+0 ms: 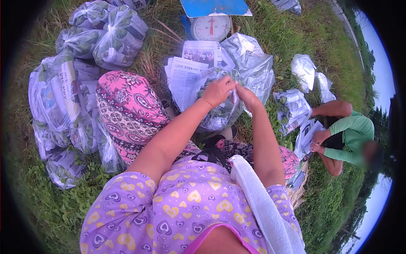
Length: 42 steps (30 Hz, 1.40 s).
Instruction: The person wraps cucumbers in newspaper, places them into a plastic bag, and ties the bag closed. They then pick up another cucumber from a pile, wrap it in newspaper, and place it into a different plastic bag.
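Note:
Both my hands meet over a clear plastic bag [215,122] that stands on the grass between my knees, with newspaper and something green inside. My left hand [218,91] is closed, its fingers pinching the gathered top of the bag. From the other side my right hand [248,100] presses in, also closed on the bag's top. How the plastic is twisted between the fingertips is hidden. Just beyond my left hand lie newspaper sheets [188,78]. A loose stack of clear plastic bags [253,63] spreads out past my right hand.
Several filled, tied bags [55,93] crowd the grass on the left. A dial scale [210,28] with a blue tray [215,7] stands ahead. At right a person in a green top [353,133] crouches, hands on newspaper [305,137], near more plastic bags [292,108].

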Each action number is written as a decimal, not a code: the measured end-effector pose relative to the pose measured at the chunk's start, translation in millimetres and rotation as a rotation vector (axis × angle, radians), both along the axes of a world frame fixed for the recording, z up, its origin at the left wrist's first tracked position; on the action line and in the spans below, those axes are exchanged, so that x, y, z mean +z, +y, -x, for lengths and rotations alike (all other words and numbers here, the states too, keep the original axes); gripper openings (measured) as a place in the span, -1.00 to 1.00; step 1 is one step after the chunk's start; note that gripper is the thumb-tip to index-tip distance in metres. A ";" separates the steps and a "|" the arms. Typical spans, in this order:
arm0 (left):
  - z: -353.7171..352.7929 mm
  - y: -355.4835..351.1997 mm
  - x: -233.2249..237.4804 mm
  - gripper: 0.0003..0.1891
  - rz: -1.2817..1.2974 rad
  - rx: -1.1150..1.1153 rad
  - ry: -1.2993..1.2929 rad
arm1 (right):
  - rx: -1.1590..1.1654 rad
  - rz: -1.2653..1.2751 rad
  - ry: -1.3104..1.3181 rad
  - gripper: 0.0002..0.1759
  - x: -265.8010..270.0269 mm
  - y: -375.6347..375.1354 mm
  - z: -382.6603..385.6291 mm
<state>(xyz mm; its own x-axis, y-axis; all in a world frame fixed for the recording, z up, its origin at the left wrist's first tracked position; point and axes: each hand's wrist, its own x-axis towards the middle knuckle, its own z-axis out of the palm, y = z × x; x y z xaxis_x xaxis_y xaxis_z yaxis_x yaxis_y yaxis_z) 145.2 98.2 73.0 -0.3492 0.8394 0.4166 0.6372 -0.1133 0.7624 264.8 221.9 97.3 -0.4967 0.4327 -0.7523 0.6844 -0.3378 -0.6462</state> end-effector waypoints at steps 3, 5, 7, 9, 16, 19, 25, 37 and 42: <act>2.6 1.8 2.0 -0.77 -0.126 0.073 0.125 | -0.163 -0.018 0.241 -0.60 3.4 -15.3 10.6; 8.0 -1.2 12.8 -0.80 -0.117 0.114 0.235 | -0.131 -0.096 0.267 -0.64 -13.1 -9.3 8.4; 5.4 -3.8 12.7 -0.82 -0.087 0.130 0.226 | -0.037 -0.276 0.230 -0.67 -16.7 -5.7 7.9; 4.3 -3.1 16.5 -0.85 -0.033 0.123 0.227 | 0.126 -0.559 0.131 -0.70 -12.6 0.5 10.1; -15.2 -3.1 22.4 -0.87 0.269 0.017 0.337 | 0.647 -1.364 -0.074 -0.73 25.2 4.4 27.6; -29.9 -11.6 17.6 -0.84 0.382 -0.066 0.348 | 0.764 -1.474 -0.040 -0.76 15.2 15.6 31.3; -39.4 -28.5 0.8 -0.87 0.521 -0.214 0.438 | 0.848 -1.536 0.048 -0.80 -31.8 36.0 41.6; -14.4 -18.8 13.8 -0.76 -0.007 -0.138 -0.339 | -0.399 -0.459 0.420 -0.69 -18.0 -7.7 38.7; -15.5 -23.5 35.7 -0.70 0.147 -0.135 -0.547 | -0.808 0.177 0.700 -0.74 28.3 -34.0 30.2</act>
<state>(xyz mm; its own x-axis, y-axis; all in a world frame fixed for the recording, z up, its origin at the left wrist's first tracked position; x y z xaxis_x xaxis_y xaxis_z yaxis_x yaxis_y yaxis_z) 160.7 74.7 108.7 -0.3669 0.9267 0.0811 0.1336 -0.0338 0.9905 234.6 187.9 125.6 -0.4568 0.7382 -0.4964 -0.2841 -0.6499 -0.7049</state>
